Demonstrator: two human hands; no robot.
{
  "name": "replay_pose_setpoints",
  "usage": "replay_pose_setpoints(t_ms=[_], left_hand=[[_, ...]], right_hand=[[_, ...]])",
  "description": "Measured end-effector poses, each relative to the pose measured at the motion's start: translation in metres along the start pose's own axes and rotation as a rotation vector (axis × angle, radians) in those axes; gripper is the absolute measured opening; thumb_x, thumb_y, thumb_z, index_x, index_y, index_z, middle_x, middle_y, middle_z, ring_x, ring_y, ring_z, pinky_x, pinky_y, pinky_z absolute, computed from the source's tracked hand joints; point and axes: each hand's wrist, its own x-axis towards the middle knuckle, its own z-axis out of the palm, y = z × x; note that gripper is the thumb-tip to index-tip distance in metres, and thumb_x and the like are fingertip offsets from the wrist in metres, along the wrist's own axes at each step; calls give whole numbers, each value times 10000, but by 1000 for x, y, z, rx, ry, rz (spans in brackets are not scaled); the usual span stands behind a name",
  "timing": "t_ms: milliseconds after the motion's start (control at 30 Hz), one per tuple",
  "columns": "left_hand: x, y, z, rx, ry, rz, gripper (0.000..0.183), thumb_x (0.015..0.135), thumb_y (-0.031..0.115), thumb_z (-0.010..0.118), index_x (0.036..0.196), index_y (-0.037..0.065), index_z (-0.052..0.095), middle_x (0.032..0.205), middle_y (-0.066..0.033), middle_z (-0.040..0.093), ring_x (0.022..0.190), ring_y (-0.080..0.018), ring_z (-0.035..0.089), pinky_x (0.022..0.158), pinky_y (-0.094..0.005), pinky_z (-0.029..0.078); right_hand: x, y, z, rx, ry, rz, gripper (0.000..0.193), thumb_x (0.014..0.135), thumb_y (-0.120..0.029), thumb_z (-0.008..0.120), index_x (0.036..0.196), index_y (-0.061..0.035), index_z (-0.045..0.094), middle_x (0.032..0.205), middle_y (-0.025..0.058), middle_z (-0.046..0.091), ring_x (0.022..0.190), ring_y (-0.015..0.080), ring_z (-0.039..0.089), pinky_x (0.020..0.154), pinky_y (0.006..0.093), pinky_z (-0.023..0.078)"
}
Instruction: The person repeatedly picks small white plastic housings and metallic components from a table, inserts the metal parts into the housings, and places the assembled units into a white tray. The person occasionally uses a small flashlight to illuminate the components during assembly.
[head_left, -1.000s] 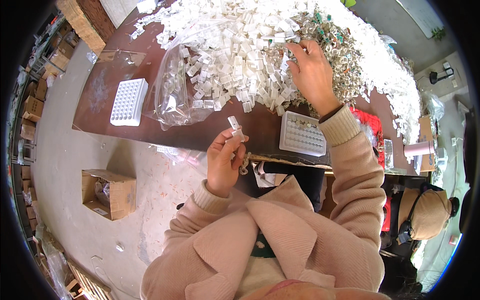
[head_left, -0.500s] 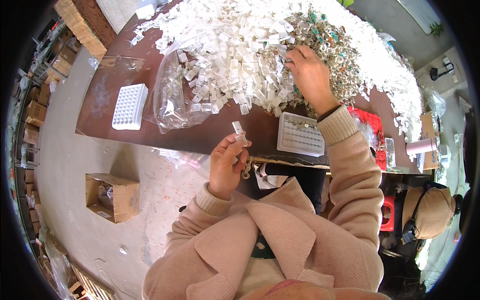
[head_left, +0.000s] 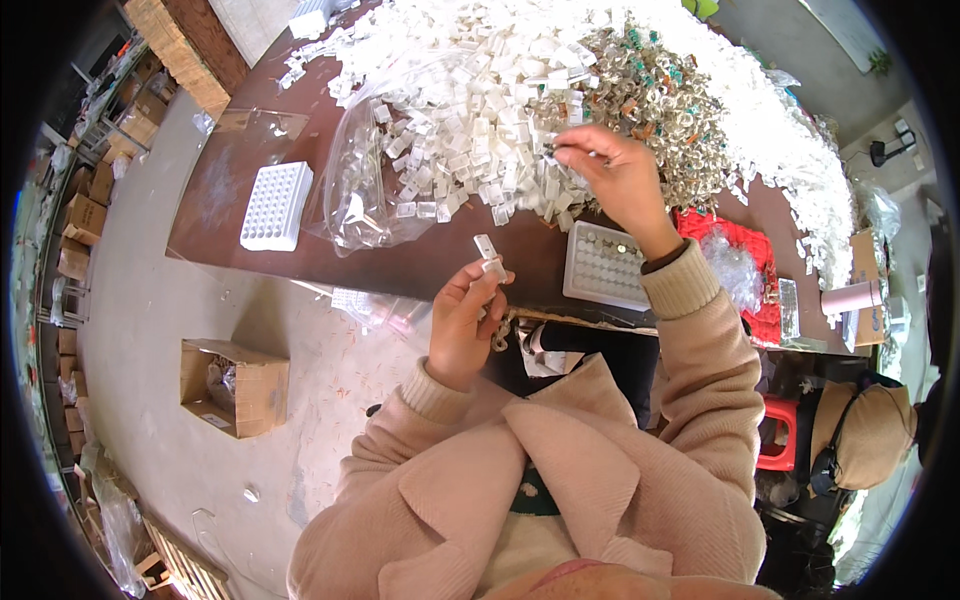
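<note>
My left hand (head_left: 466, 318) is closed on a small clear plastic box (head_left: 486, 246), held upright before the table's near edge. Small silvery pieces (head_left: 500, 335) show below its fingers. Over the border between two heaps, my right hand (head_left: 625, 185) pinches a tiny dark item whose kind is too small to make out. Clear and white little boxes (head_left: 470, 140) form the heap beneath its fingertips. Behind that hand lies a mound of small silvery, ring-like pieces (head_left: 690, 130) with green and orange bits. A white pitted tray (head_left: 605, 268) below the right wrist holds several small pieces along its far row.
Another white pitted tray (head_left: 276, 206) lies on the brown table (head_left: 350, 275) at left, beside a clear plastic bag (head_left: 360, 195). Red material (head_left: 765, 270) and a pink roll (head_left: 850, 298) are at right. A cardboard box (head_left: 235, 388) stands on the floor.
My right hand has moved left and nearer from the silvery mound, fingers still pinched. My left hand still grips the clear box. The whole view has shifted slightly.
</note>
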Motion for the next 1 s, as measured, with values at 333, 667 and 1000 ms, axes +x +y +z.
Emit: replay_pose_setpoints(t_ms=[333, 667, 1000], left_hand=[[0, 9, 5, -56, -59, 148, 217, 990, 135, 616, 1181, 38, 650, 924, -1, 655, 634, -40, 491, 426, -165, 271], [-16, -1, 16, -49, -58, 129, 234, 946, 47, 659, 1179, 29, 659, 932, -21, 667, 634, -58, 507, 522, -181, 383], [-25, -9, 24, -16, -119, 299, 242, 903, -28, 677, 1138, 28, 663, 1099, -147, 708, 626, -65, 521, 529, -185, 407]], right_hand=[[-60, -44, 41, 226, -275, 69, 66, 930, -15, 657, 986, 20, 661, 868, 69, 687, 705, 105, 684, 604, 231, 517], [-95, -50, 39, 100, -19, -71, 155, 885, 57, 666, 1025, -5, 692, 893, 83, 672, 701, 125, 656, 600, 237, 513], [-133, -74, 23, 285, 126, 116, 122, 884, 47, 702, 995, -3, 706, 884, 26, 676, 720, 15, 556, 610, 184, 442]])
